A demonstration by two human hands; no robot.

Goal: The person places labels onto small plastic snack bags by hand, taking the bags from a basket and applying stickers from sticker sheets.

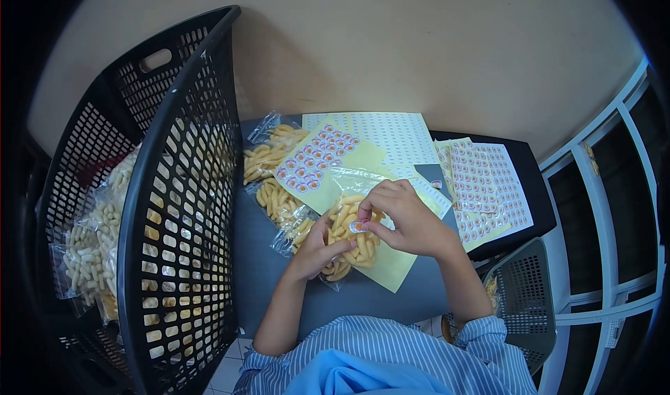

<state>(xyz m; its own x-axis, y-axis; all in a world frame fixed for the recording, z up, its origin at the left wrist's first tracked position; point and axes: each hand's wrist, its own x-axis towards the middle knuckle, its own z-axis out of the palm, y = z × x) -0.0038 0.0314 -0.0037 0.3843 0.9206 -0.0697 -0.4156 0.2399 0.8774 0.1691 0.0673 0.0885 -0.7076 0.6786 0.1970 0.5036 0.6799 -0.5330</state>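
My left hand (317, 253) grips the lower left side of a clear plastic bag of pale yellow finger-shaped snacks (361, 252), its thumb lying across the front. In my right hand (405, 217), thumb and fingers pinch a small round sticker (356, 227) with an orange centre, right over the face of the bag. Behind the bag lies a yellow-backed sheet of round stickers (317, 159), partly peeled. More filled snack bags (279, 205) rest to the left of it, close to my left hand.
A tall black perforated basket (183, 185) with many filled bags stands at the left. White label sheets (391, 133) lie at the back of the grey table (269, 294). Further sticker sheets (488, 185) are at the right, above a grey-green basket (520, 297).
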